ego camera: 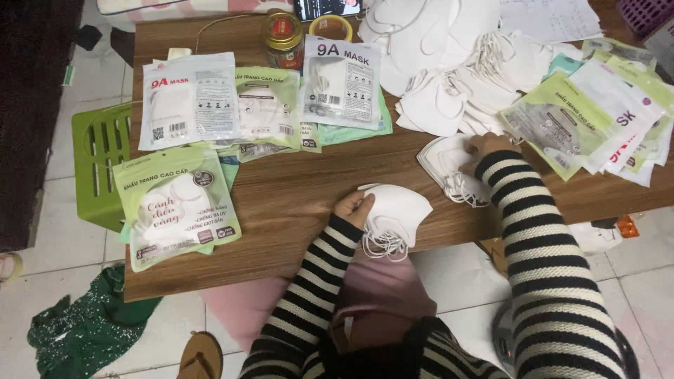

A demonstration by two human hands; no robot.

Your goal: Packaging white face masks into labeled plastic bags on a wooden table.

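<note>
My left hand [354, 208] pinches the edge of a small stack of white folded face masks [394, 210] lying at the near edge of the wooden table [295, 189], ear loops hanging off the edge. My right hand [486, 145] rests on a second stack of white masks [444, 163] a little farther back and to the right. Both arms wear black-and-white striped sleeves.
A large heap of loose white masks [449, 63] fills the far right. Packaged mask bags lie left [175, 203] and at the back [342, 83]; empty bags pile up at right [597, 116]. A jar [283, 36] and tape roll [331, 27] stand at the back. A green stool [98, 165] sits left.
</note>
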